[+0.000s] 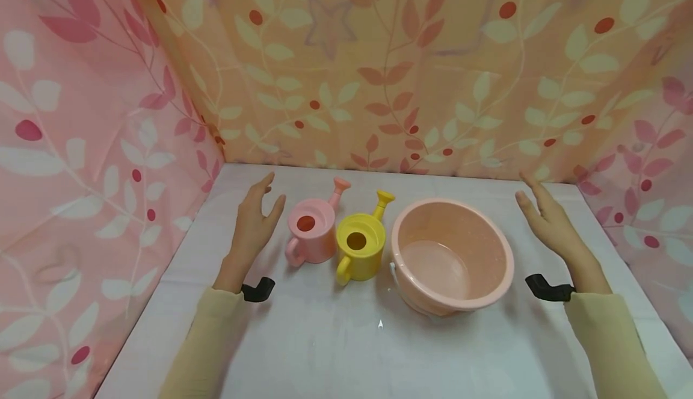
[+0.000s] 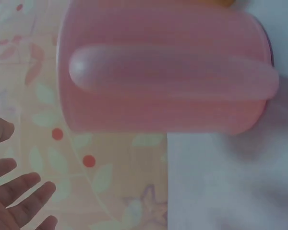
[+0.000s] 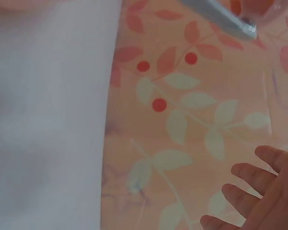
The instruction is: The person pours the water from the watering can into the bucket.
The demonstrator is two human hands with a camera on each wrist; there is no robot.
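A pink watering can (image 1: 319,248) stands upright on the table, its spout pointing to the back right. Beside it, a yellow watering can (image 1: 368,260) stands with its handle toward the front. To their right is a round pale pink basin (image 1: 403,278) with nothing in it. My left hand (image 1: 252,221) hovers left of the pink can, fingers extended and apart from it. The pink can's handle (image 2: 173,72) fills the upper left wrist view. Right of the basin, my right hand (image 1: 552,221) holds nothing, its fingers (image 3: 249,177) spread in the right wrist view.
A white cloth (image 1: 303,351) covers the table. Flowered curtains (image 1: 379,86) hang at the back and on both sides. Black wrist mounts (image 1: 258,289) stick out inward from both sleeves.
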